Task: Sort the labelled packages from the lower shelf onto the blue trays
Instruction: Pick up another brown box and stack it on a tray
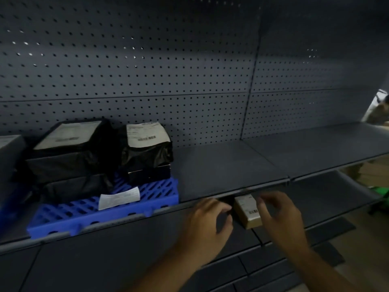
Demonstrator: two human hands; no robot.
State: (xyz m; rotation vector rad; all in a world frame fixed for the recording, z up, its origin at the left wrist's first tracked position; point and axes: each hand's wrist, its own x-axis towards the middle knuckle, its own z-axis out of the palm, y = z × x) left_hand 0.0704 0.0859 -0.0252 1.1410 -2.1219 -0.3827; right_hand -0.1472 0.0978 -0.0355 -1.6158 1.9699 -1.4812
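Observation:
A small brown cardboard box [248, 213] with a white barcode label sits tilted just below the front lip of the upper shelf [231, 165], between my two hands. My right hand [282, 218] has its fingers against the box's right side and top. My left hand [208, 224] is curled in a C shape at the box's left edge, and the gap inside its fingers is dark. On the upper shelf to the left lies a blue slotted tray [160, 194]. It carries two black-wrapped labelled packages: a large one [67, 157] and a smaller one [147, 150].
A loose white slip [119, 198] lies on the tray's front. A grey box [10, 148] and another blue tray edge [5, 209] are at the far left. A perforated back panel [147, 70] rises behind the shelf. The lower shelf [328, 192] runs right.

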